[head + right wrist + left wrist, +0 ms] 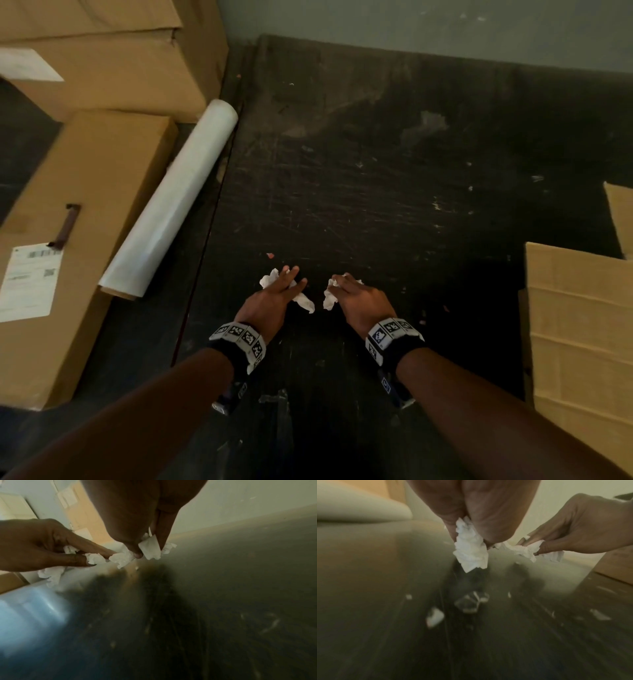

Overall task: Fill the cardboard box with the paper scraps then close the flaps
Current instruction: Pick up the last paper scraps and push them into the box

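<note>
Scraps in hand, nothing visibly boxed yet, so by my read this is mid-collection. Left hand has its fingers curled round a crumpled white paper wad; the left wrist view shows thumb and fingers pinching it, its tail hanging below. Right hand likewise grips a second white wad, pinched between thumb and fingers in the right wrist view. Both hands sit side by side, close but apart, low over the dark floor near its front middle.

Cardboard box, the likely target, lies at the right edge of the floor: only a corrugated tan flap or panel shows, ridged and matte, with another piece behind it. Cannot tell how full the box is; the inside is out of view. Flaps look open, so I judge closing is still to do.

Left to pick up: small white bits scattered on the floor, plus a tiny reddish fleck just beyond the left hand. Mostly crumbs, so the bulk may be gathered already; uncertain.

Materials: paper is thin, soft, tissue-like, heavily creased, irregular lumps. Floor is dark, scuffed and scratched, with pale smears. Along the left edge lies a roll of clear stretch film, smooth, cylindrical, translucent white. Beside it sits a long closed carton with a printed label and dark strap handle, larger cartons stacked behind.
</note>
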